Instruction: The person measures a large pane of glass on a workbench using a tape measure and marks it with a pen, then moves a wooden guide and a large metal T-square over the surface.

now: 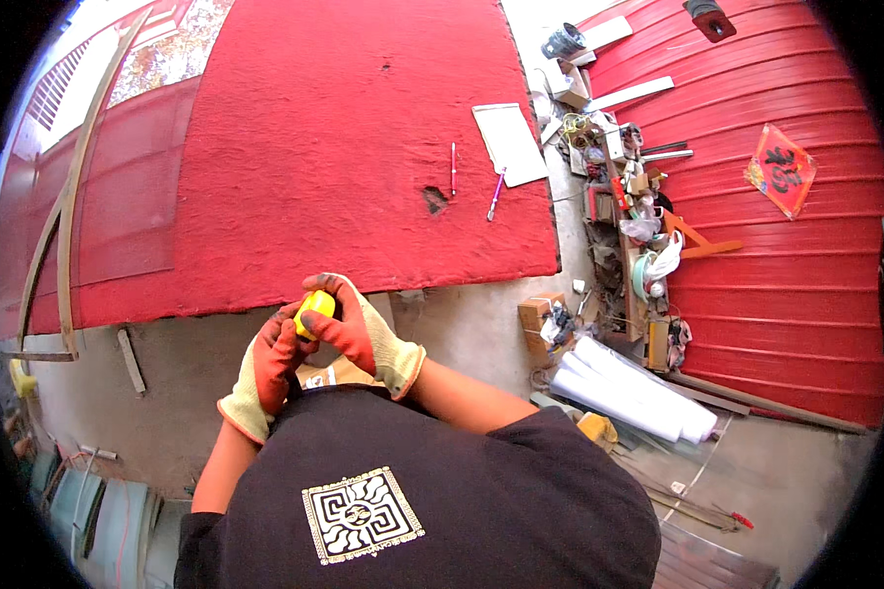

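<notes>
Close in front of my chest, both hands hold a compact yellow object (316, 309) that looks like a tape measure. Red-palmed, cream-cuffed work gloves cover both. My left hand (271, 365) is closed on its left and lower side. From the right, the fingers and thumb of my right hand (356, 324) wrap over it. The hands are at the near edge of a large table covered in red cloth (363, 187). On the cloth lie a white paper pad (510, 144), a purple-and-white pen (496, 194) and a thin pen or pencil (453, 169).
A wooden frame (66, 216) stands at the left. Along the red corrugated wall (756, 285) on the right runs a cluttered shelf of tools and bags (629, 236). White rolls (634, 388) and a cardboard box (537, 316) lie on the floor at the right.
</notes>
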The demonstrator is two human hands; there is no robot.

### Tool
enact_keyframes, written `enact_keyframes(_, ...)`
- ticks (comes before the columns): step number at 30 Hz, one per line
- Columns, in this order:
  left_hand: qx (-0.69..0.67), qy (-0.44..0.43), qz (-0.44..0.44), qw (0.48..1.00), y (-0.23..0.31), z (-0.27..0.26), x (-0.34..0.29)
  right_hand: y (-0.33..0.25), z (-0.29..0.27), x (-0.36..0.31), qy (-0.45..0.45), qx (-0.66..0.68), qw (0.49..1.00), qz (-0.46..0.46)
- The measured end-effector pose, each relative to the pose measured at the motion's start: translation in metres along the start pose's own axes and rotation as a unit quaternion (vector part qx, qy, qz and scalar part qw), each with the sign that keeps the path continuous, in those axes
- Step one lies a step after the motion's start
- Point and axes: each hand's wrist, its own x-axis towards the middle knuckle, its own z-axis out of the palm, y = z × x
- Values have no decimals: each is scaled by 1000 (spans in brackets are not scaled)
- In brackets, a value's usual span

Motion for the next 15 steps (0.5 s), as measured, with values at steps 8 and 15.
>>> enact_keyframes(8, 101, 154, 30, 982, -19, 9, -11, 1, -20, -4, -39, -136, 990, 23)
enact_keyframes(15, 184, 216, 12, 959, -32, 28, -13, -5, -50, -28, -108, -295, 941, 123)
